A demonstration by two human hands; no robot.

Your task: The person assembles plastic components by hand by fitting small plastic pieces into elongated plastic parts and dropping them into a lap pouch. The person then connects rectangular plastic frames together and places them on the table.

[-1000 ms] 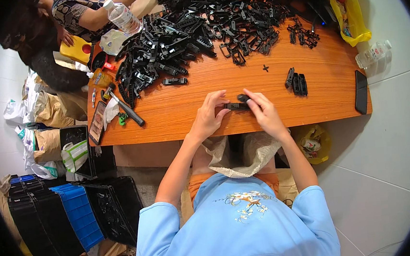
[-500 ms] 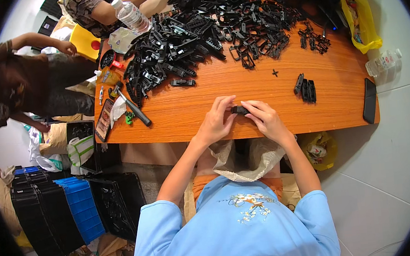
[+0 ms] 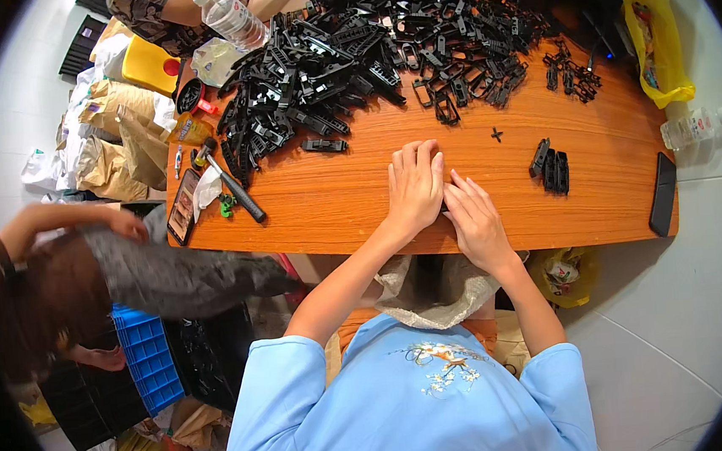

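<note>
Near the table's front edge, my left hand (image 3: 415,189) bends over a small black plastic part (image 3: 443,207), its fingers pressed together. My right hand (image 3: 474,223) closes on the same part from the right, fingers close together. Only a sliver of the part shows between the hands. To the right, several similar long black parts (image 3: 555,171) lie side by side. A small black cross-shaped piece (image 3: 496,135) sits beyond my right hand. One loose black part (image 3: 323,146) lies at the near edge of a large heap of black parts (image 3: 299,86).
A hammer (image 3: 237,187), a phone (image 3: 183,212) and a clear bottle (image 3: 230,20) are on the table's left. A dark phone-like slab (image 3: 662,195) lies at the right edge. A woven sack (image 3: 444,312) hangs over my lap. Another person (image 3: 69,282) stands at the left.
My left hand has turned over the part, back upward, covering most of it. My right hand has moved slightly down. The person at the left has moved nearer, a leg now stretched toward the table.
</note>
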